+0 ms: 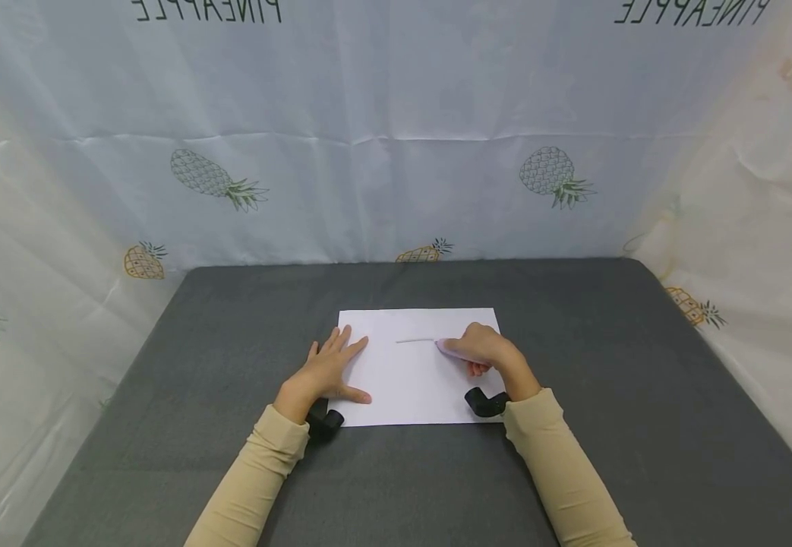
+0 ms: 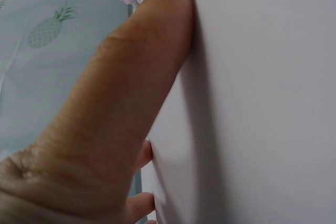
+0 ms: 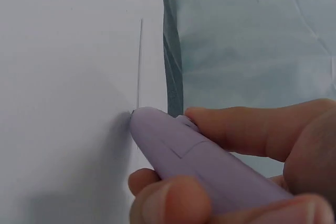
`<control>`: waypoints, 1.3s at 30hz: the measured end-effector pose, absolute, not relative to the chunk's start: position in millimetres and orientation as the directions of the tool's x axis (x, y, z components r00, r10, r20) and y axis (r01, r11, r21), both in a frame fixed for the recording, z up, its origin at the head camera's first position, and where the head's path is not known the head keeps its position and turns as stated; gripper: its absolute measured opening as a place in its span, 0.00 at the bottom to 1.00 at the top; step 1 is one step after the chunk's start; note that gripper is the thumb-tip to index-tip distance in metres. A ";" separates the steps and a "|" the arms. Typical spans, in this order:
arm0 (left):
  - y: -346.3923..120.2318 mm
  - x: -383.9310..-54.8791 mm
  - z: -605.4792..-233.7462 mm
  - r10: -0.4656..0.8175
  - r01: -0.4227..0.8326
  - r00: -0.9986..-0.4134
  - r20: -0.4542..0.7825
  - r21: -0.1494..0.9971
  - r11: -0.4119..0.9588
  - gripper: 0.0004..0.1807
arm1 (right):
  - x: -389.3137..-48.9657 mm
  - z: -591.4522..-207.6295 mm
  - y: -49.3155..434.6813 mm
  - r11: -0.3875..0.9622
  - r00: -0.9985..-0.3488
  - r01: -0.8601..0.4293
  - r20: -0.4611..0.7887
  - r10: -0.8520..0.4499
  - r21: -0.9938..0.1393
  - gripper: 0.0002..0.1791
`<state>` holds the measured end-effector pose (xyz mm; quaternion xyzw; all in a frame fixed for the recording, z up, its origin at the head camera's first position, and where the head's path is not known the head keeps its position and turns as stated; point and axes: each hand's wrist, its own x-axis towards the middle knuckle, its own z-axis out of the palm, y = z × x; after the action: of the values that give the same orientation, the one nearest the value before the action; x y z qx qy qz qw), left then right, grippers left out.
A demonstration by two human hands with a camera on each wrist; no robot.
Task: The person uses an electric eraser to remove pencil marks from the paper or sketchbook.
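Observation:
A white sheet of paper lies on the dark grey table. My left hand rests on its left side with the fingers spread and the thumb out. In my right hand I grip a lavender utility knife, its tip touching the paper right of the middle. The index finger is by a small slider on the knife. A thin straight line, which looks like a cut, runs from the tip toward the left hand. In the left wrist view, my thumb hides part of the sheet.
The grey table extends around the sheet on all sides. Black wrist devices sit at both wrists, low over the paper. A pale curtain with printed pineapples hangs behind the table and at both sides.

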<state>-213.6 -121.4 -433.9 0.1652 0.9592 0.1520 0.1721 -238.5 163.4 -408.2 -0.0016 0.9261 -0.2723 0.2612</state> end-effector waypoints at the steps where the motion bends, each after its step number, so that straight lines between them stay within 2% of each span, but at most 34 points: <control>1: -121.5 -213.6 -433.8 0.370 0.266 -0.886 -0.279 0.347 0.899 0.59 | -238.4 -408.2 162.8 0.850 -0.867 0.131 -0.475 -0.152 -0.511 0.31; 7: -121.2 -213.8 -433.4 0.366 0.261 -0.884 -0.291 0.343 0.902 0.59 | -236.6 -406.1 157.7 0.845 -0.881 0.094 -0.439 -0.176 -0.526 0.32; 14: -121.5 -214.1 -433.0 0.367 0.259 -0.882 -0.295 0.346 0.902 0.59 | -236.1 -406.7 160.1 0.858 -0.875 0.123 -0.462 -0.143 -0.499 0.31; 19: -121.3 -214.0 -433.2 0.367 0.261 -0.882 -0.296 0.343 0.902 0.59 | -236.5 -408.5 158.0 0.853 -0.889 0.080 -0.424 -0.173 -0.516 0.32; 26: -120.8 -212.0 -432.5 0.371 0.264 -0.882 -0.292 0.347 0.900 0.59 | -236.2 -406.1 161.0 0.861 -0.866 0.113 -0.474 -0.159 -0.495 0.31; 34: -121.1 -211.2 -431.6 0.371 0.265 -0.887 -0.276 0.353 0.897 0.59 | -236.2 -405.3 158.2 0.845 -0.883 0.084 -0.432 -0.183 -0.529 0.31; 39: -122.0 -210.4 -430.7 0.376 0.268 -0.884 -0.276 0.360 0.894 0.59 | -238.1 -406.5 160.2 0.861 -0.869 0.127 -0.474 -0.144 -0.493 0.31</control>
<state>-210.4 -122.0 -430.7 0.1681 0.9578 0.1577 0.1718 -238.1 160.2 -406.5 -0.0045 0.9299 -0.2639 0.2562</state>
